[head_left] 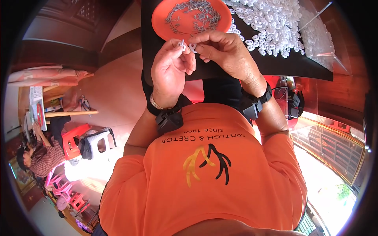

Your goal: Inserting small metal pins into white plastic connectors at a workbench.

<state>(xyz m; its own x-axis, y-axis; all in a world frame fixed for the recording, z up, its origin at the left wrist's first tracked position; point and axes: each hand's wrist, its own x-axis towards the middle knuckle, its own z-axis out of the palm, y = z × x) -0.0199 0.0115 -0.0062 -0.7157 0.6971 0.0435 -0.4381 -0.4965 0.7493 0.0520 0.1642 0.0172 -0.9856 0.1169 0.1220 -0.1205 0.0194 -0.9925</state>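
Note:
Above the near edge of the dark table, both hands meet at the fingertips. My left hand (170, 67) pinches a small white plastic piece (181, 47) between thumb and forefinger, and a thin metal pin (182, 41) stands up from it. In my right hand (228, 53), thumb and forefinger grip another small white plastic clip (193, 47) with holes in it. The two pieces are close together; whether they touch I cannot tell. Just beyond my fingers lies an orange plate (157, 20) holding many loose metal pins (206, 16).
A large heap of white plastic pieces (271, 25) covers the table's far right, beside a transparent sheet or bag (323, 43). The black tabletop (311, 70) ends near my body. Away to the left are a seated person (45, 157), a red stool (74, 139) and a white stool (100, 143).

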